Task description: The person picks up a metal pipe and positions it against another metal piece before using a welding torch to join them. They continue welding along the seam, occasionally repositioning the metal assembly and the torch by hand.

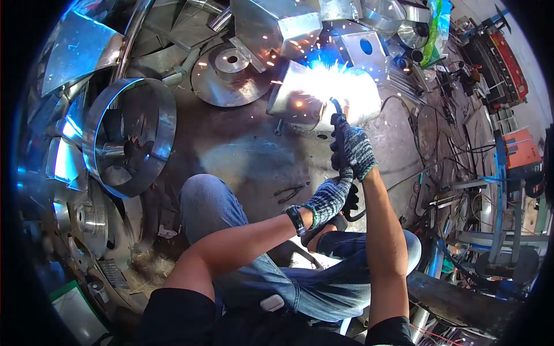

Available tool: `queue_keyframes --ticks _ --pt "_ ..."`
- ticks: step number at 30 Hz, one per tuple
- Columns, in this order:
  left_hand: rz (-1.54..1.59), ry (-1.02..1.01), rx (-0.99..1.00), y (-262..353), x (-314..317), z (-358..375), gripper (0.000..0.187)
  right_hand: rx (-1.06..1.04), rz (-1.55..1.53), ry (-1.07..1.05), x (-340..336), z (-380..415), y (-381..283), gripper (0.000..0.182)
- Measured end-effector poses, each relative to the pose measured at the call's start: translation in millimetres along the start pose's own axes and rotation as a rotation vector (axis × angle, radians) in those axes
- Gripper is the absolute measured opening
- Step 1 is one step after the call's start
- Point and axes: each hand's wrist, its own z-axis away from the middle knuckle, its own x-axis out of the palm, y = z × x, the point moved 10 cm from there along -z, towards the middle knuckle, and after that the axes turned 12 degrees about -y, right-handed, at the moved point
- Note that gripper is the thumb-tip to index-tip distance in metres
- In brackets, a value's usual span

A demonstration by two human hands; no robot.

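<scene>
A welding torch (340, 138) is held in both my gloved hands, its curved neck pointing up at a glaring arc. My right hand (359, 149) wraps round the torch handle. Lower down, my left hand (330, 200), with a black band at the wrist, closes round the handle's rear end near the cable. The torch tip meets a metal workpiece (297, 95), where blue-white light and flying sparks hide the joint and most of its right part.
A large metal ring (167, 124) stands at the left. Behind lie a round flanged disc (222, 95) and a box-shaped metal part (277, 26). Pliers (290, 192) rest on the floor before my knees. Cables, rods and an orange machine (521, 148) are at the right.
</scene>
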Motion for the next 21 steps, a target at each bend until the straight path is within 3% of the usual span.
queue_keyframes --ticks 1,2,3,5,6,8,9,12,15,16,18,21 --pt "0.023 -0.019 0.017 -2 1 -3 0.071 -0.031 -0.137 0.05 -2 1 -2 0.037" --pt "0.046 -0.037 0.034 -4 2 -5 0.072 -0.062 -0.274 0.099 -4 3 -3 0.049" --pt "0.05 -0.035 0.036 -8 2 -7 0.072 -0.062 -0.271 0.095 -2 3 -5 0.049" --pt "0.139 -0.068 0.024 -12 6 -8 0.073 0.067 -0.382 0.111 -1 8 -5 0.05" --pt "0.141 -0.068 0.025 -12 5 -9 0.073 -0.173 -0.161 0.196 -6 1 -7 0.054" --pt "0.037 -0.02 0.031 0 -1 -3 0.071 0.323 -0.68 0.153 3 15 17 0.05" --pt "0.015 -0.015 0.012 4 -2 1 0.069 0.325 -0.678 0.153 3 17 13 0.05" --pt "0.238 -0.093 0.021 -15 9 -11 0.07 0.269 -0.561 0.103 2 15 10 0.05" --pt "0.265 -0.054 0.014 -16 10 -8 0.068 -0.281 0.234 0.196 -4 7 -21 0.059" --pt "0.358 -0.05 0.021 -15 12 -7 0.067 -0.28 0.235 0.197 -7 12 -36 0.059" --pt "0.31 -0.04 0.031 -7 10 0 0.066 0.334 -0.603 0.114 6 24 -1 0.054" --pt "0.285 -0.034 0.027 -6 9 -1 0.066 0.267 -0.521 0.114 6 20 3 0.054"
